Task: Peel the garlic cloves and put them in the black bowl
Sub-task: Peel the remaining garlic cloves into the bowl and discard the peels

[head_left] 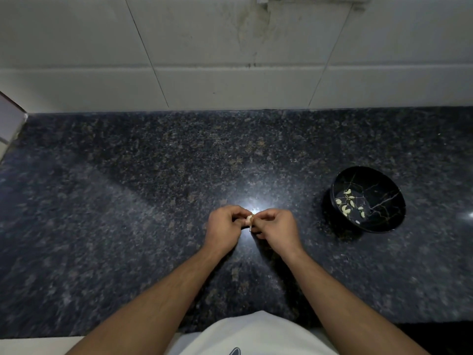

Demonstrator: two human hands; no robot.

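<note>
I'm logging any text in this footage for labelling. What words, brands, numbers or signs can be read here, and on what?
None can be read.
black bowl: only pale vein lines, no lettering.
white shirt: a dark mark at the bottom edge, cut off by the frame; unreadable.
granite counter and wall tiles: no text.

A garlic clove (248, 220) is mostly hidden between curled fingers; how much skin remains on it is unclear.
</note>
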